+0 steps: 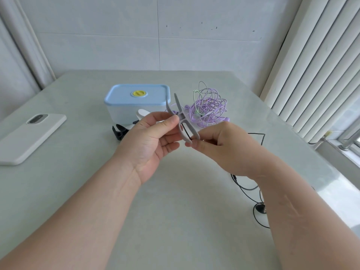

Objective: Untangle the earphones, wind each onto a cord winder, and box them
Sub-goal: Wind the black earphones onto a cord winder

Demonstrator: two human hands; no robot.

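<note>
My left hand (pixel 155 141) pinches a grey cord winder (pixel 183 117) by its middle and holds it above the table. My right hand (pixel 222 145) pinches the black earphone cord (pixel 251 189) against the winder's lower prong; the rest of that cord trails on the table under my right forearm. A tangle of purple earphones (pixel 209 106) lies behind my hands. The storage box (pixel 134 106), with a blue lid and yellow knob, stands shut at the back. A black winder (pixel 119 131) and a white winder (pixel 143 113) lie in front of the box.
A white phone (pixel 29 137) lies face down at the left of the pale table (pixel 155 211). Vertical blinds (pixel 319 65) and a window sill are at the right, a tiled wall behind.
</note>
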